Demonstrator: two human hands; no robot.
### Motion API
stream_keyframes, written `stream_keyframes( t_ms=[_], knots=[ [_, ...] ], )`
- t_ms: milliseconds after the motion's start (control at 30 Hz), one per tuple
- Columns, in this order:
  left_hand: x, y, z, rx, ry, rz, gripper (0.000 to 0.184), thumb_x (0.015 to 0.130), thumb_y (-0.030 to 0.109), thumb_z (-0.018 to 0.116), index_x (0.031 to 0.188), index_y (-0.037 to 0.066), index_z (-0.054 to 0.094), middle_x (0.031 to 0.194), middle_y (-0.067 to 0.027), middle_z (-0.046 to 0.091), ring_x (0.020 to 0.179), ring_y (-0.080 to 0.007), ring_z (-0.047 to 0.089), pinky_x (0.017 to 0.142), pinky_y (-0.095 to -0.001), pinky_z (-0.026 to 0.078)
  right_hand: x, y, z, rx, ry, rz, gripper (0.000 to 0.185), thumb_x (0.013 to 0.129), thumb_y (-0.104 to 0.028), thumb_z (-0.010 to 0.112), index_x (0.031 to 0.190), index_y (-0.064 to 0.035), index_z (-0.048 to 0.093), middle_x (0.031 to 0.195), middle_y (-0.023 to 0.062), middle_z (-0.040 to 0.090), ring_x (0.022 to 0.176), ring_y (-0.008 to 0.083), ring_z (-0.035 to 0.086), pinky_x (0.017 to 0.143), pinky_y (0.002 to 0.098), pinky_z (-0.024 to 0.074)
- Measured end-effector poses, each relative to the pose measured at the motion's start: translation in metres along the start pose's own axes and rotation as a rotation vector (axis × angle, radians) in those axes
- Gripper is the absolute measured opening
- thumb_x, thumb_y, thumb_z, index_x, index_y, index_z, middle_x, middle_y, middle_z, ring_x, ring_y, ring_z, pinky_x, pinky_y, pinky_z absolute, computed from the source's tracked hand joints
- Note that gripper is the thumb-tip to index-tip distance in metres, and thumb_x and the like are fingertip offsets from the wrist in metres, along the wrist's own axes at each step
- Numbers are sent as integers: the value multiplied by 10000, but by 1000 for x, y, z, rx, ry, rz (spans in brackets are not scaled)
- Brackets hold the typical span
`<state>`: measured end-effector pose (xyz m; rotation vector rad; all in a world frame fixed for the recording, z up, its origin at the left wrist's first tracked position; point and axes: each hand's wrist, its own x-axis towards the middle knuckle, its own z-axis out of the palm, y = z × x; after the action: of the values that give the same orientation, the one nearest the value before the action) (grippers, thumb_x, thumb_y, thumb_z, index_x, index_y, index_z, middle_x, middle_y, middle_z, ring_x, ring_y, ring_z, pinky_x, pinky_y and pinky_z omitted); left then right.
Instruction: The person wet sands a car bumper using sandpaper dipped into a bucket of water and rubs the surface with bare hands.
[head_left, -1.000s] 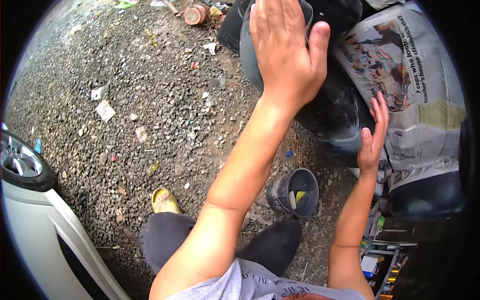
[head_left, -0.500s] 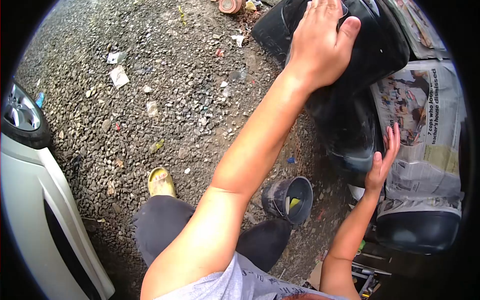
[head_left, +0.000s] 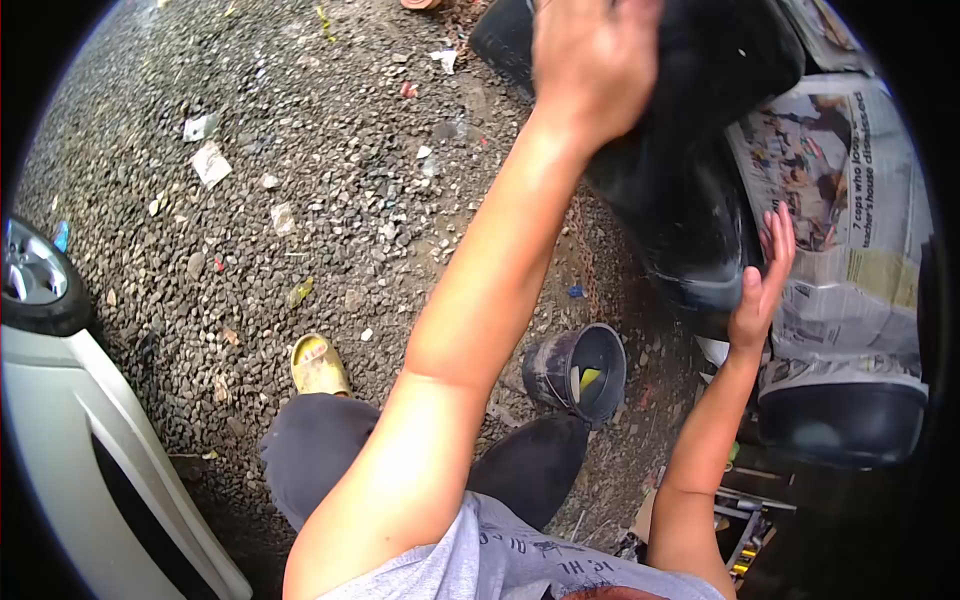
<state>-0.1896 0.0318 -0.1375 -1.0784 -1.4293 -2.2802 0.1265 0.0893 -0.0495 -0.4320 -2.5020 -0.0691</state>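
Note:
My left hand lies over a glossy black car body panel at the top, back of the hand up. Its fingertips run past the upper edge of the view and the hand is smeared by motion; the fingers look stretched out. My right hand is beside the lower curve of the black part, with fingers straight and thumb apart, and nothing shows in it. Whether its palm touches the part is hard to see. Behind it, newspaper sheets cover another part with a black rounded end.
A dark bucket with a yellow piece inside stands on the gravel by my knee. A light-coloured car with a wheel is at left. Tools lie at lower right. A yellow clog is on my foot.
The view has shifted, so most things sit higher in it. My left hand has slid a little to the left over the black panel. My right hand stays beside the part.

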Motion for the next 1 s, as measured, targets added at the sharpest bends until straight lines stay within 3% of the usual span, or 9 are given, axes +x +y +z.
stream_keyframes(
  t_ms=[167,233,367,567,633,800,867,933,1000],
  knots=[
    [-129,-22,54,-444,352,-444,769,1126,487,227,1623,-65,27,1713,-257,44,1600,-354,6,1291,-414,38,6,-14,0,-243,-164,-69,672,930,-323,708,1486,-17,488,1590,198,421,1469,365,404,1212,456,297],
    [-163,-3,75,-476,289,-616,806,1117,529,180,1621,-47,-73,1720,-236,-25,1600,-327,-21,1288,-398,22,7,-9,-2,-251,-200,-74,662,930,-327,712,1479,-24,500,1584,198,430,1467,369,406,1210,457,300],
    [-219,21,99,-704,95,-701,780,1129,507,187,1625,-53,-34,1724,-202,59,1595,-286,63,1279,-352,60,7,-11,-10,-338,-321,-83,701,902,-362,741,1478,-38,507,1571,171,453,1418,379,451,1187,466,337],
    [-253,7,102,-622,119,-813,744,1128,543,222,1636,0,206,1651,-134,333,1522,-240,294,1254,-347,182,-31,-18,-17,-490,-296,-54,734,864,-245,771,1483,-2,460,1535,176,486,1400,358,477,1173,490,371],
    [-267,-7,95,-545,93,-959,768,1118,567,248,1641,6,198,1657,-133,324,1527,-243,288,1256,-356,177,-37,-26,-10,-486,-233,0,714,869,-243,769,1464,14,470,1515,194,501,1394,363,487,1172,494,376],
    [-269,-19,77,-520,93,-1113,748,1112,576,287,1616,24,305,1615,-119,395,1461,-229,388,1222,-369,264,0,-43,20,-254,-103,170,680,967,-445,656,1371,94,559,1483,276,523,1429,400,457,1210,497,331],
    [-280,-25,72,-496,33,-1045,714,1123,545,256,1628,40,260,1616,-124,383,1460,-233,388,1230,-385,278,16,-52,38,-164,-73,87,688,960,-448,666,1376,90,560,1509,271,504,1445,398,443,1221,496,318],
    [-263,-3,59,-536,-274,-839,658,1136,489,227,1627,51,228,1591,-166,381,1434,-246,417,1233,-413,305,8,-74,45,-30,-2,10,601,939,-374,704,1370,30,591,1486,236,535,1422,371,475,1208,484,342],
    [-290,-6,36,-551,-357,-862,594,1127,447,303,1535,21,375,1458,-145,504,1318,-252,512,1143,-405,391,-20,-97,42,116,13,3,508,919,-295,738,1320,-4,624,1427,203,580,1357,344,534,1147,469,414]
  ],
)
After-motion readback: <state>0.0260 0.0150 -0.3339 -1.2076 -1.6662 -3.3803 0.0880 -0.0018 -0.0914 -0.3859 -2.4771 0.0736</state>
